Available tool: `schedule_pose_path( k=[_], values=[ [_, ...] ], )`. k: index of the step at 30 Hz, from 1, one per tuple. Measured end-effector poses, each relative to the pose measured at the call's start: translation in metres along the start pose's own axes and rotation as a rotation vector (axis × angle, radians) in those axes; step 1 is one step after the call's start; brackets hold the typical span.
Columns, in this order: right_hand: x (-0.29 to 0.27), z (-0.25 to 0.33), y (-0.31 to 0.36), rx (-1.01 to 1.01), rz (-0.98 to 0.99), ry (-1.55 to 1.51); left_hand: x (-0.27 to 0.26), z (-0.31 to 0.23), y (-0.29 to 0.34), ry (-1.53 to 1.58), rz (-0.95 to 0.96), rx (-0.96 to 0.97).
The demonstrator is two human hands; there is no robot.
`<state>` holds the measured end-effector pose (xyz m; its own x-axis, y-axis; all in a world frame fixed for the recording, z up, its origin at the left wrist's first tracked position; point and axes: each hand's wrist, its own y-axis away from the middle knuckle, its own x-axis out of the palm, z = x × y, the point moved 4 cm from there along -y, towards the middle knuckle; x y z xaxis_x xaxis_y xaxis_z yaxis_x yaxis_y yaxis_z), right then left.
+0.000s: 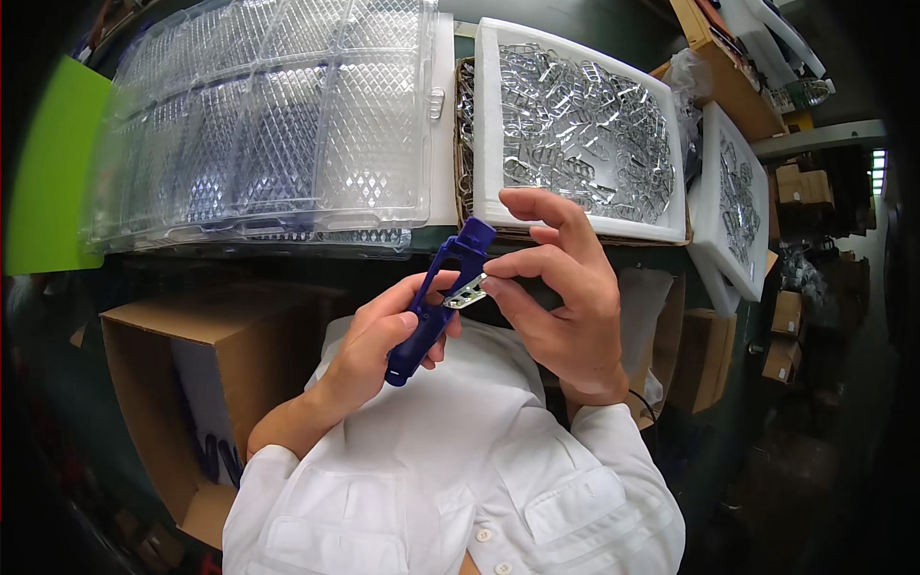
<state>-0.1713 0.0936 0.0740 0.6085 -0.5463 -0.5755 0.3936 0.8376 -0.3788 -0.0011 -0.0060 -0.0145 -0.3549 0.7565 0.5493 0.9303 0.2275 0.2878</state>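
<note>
My left hand (372, 343) is closed around a dark blue plastic handle-like part (412, 347), held tilted with its upper end away from me. An open slot runs through its upper half. Between the thumb and forefinger of my right hand (565, 287) is a small shiny metal clip piece (467, 292) with holes in it. The inner end of this piece lies against the blue part at the slot; whether it is seated inside, I cannot tell. The other fingers of my right hand are raised and curled.
Beyond my hands, a white foam tray (678, 192) holds many loose metal pieces. A second foam tray (714, 172) leans at its right. Clear plastic compartment trays (374, 144) are stacked at the left, by a green sheet (53, 172). An open cardboard box (192, 316) stands lower left.
</note>
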Motion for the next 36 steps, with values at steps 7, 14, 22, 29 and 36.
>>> schedule_pose_path(
  k=[7, 14, 22, 29, 36],
  values=[
    [0.024, -0.006, 0.003, -0.068, 0.054, 0.15, 0.006, 0.006, -0.005, -0.199, -0.06, 0.036],
    [0.036, -0.008, 0.007, -0.103, 0.1, 0.274, 0.001, 0.01, -0.005, -0.4, -0.099, 0.085],
    [0.044, -0.021, 0.016, 0.105, -0.058, 0.262, -0.004, 0.016, -0.02, -0.572, -0.263, 0.082],
    [0.043, -0.051, 0.027, 0.412, 0.09, -0.084, -0.002, 0.02, -0.027, -0.552, -0.265, 0.093],
    [0.051, -0.058, 0.034, 0.53, -0.048, -0.717, 0.002, 0.021, -0.029, -0.629, -0.25, 0.154]
  ],
)
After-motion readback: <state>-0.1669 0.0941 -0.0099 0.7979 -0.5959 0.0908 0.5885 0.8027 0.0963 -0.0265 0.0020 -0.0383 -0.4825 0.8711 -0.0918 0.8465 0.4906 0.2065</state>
